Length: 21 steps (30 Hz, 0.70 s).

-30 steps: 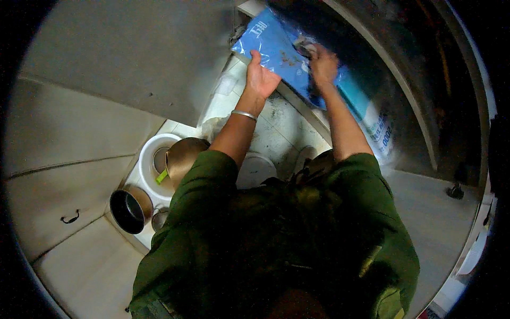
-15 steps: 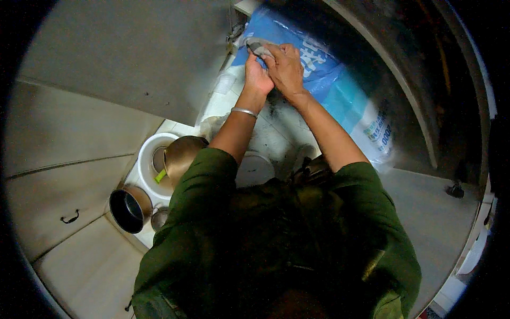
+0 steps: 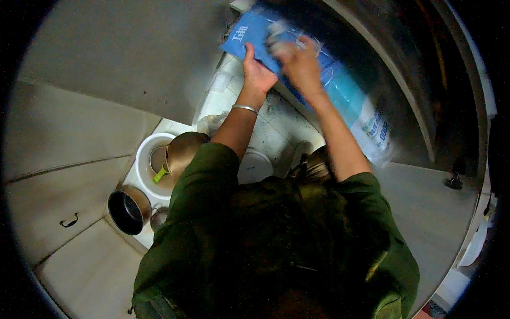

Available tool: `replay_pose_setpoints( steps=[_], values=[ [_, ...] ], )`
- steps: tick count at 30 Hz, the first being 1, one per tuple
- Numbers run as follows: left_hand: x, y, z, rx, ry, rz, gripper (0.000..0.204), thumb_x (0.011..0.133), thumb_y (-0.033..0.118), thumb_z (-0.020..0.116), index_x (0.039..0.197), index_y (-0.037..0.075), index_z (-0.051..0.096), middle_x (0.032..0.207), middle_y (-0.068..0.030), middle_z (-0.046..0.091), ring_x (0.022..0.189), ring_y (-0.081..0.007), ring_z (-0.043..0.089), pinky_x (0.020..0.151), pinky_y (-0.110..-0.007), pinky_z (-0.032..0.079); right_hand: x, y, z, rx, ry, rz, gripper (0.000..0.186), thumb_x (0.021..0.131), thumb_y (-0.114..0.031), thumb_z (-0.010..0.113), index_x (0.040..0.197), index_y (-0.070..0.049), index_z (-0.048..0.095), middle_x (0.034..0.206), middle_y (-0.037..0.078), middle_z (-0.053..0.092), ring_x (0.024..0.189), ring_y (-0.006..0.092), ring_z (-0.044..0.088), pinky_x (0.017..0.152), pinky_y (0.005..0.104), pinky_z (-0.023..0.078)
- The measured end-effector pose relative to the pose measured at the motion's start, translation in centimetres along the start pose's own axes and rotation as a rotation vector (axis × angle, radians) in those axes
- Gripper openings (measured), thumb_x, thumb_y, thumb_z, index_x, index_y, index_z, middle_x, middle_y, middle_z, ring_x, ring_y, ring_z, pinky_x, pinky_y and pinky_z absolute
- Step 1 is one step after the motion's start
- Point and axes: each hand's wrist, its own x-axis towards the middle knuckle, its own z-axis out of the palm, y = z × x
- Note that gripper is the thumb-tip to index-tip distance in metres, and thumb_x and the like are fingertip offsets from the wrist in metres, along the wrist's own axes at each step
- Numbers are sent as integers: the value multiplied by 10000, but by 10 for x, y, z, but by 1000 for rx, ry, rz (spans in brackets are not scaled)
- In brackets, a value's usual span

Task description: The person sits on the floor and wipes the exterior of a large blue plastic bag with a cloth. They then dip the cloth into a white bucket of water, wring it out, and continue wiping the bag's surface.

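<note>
A long blue plastic package with white lettering lies at the far side, its right end turning pale teal and white. My left hand grips its near edge, thumb on top and fingers underneath, hidden. A metal bangle circles that wrist. My right hand is over the package, smeared by motion, with its fingers closed round a greyish cloth. The cloth appears to touch the package's upper face.
On the floor to the left, a white basin holds a strainer-like round thing and a lime-green handle. A brass-coloured pot and a dark-lined pot stand beside it. Grey cabinet doors enclose the left; a dark curved edge overhangs the right.
My hands have come apart. The right one moved right along the package with the cloth, while the left now holds the package's near edge, which is raised and shows more of its blue face.
</note>
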Motion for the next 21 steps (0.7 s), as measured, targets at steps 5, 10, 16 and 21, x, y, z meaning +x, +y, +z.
replay_pose_setpoints(
  steps=[5, 10, 16, 21],
  values=[
    [-10, -9, 18, 3, -21, -95, 551, 836, 497, 293, 1180, 75, 378, 1182, -106, 439, 1072, -276, 413, 960, -411, 265, 6, 4, 22, 65, -55, 162, 286, 748, -267, 531, 969, -90, 568, 994, 150, 522, 917, 356, 466, 739, 423, 418],
    [-18, -6, 25, 142, -50, -141, 585, 837, 511, 272, 1203, 61, 353, 1204, -82, 422, 1107, -250, 386, 966, -395, 253, 10, 21, 5, 258, -80, 358, 262, 764, -222, 505, 985, -96, 567, 943, 158, 534, 868, 349, 483, 700, 425, 419],
    [-29, 11, 33, 180, 1, -229, 636, 804, 566, 294, 1191, 67, 370, 1200, -116, 420, 1083, -256, 411, 945, -404, 285, -9, -19, -4, 181, 4, 111, 258, 758, -236, 497, 998, -181, 572, 872, 165, 527, 837, 319, 490, 714, 389, 412],
    [-29, 10, 37, 240, -7, -291, 690, 775, 612, 292, 1198, 71, 361, 1202, -134, 413, 1091, -280, 401, 960, -399, 267, -11, -3, 16, 93, -8, 81, 229, 761, -210, 477, 951, -134, 580, 818, 181, 524, 839, 324, 485, 688, 416, 411]
  ],
)
